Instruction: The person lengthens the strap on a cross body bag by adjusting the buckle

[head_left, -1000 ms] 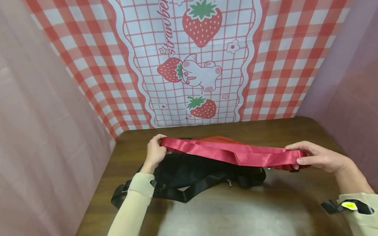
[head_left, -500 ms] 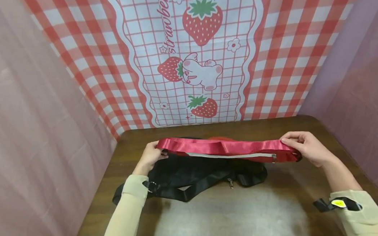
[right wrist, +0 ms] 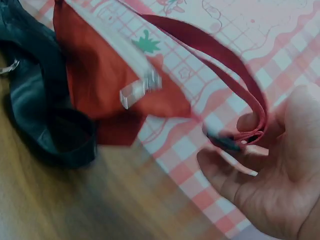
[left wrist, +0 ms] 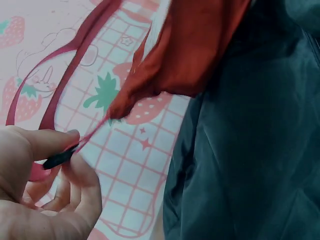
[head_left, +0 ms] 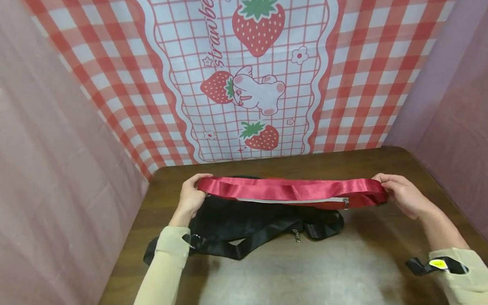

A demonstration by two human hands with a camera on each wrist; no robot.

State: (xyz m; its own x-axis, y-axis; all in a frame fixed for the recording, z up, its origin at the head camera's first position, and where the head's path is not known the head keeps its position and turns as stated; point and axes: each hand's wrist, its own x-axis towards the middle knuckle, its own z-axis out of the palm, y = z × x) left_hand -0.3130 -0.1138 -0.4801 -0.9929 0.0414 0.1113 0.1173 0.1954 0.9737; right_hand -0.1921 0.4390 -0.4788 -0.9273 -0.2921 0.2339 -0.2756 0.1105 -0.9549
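Observation:
A red waist bag hangs between my two hands above the table, its pinkish-red strap stretched sideways. Along its body runs a white zipper with a metal pull. My left hand holds the left end; in the left wrist view its thumb and fingertips pinch a small black buckle on the strap. At the other end my right hand grips the strap by another black buckle, the strap looping past its fingers. Much of the red body hides behind the strap in the head view.
A black bag lies on the wooden table beneath the red one, its black strap trailing forward and a metal zipper pull showing. Behind the table hangs a strawberry-print cloth, with pink curtains at the sides.
The bag has turned so its white zipper shows below the strap. My left hand has moved slightly left; my right hand rose, shifted inward, then moved a little outward. The black bag stays put.

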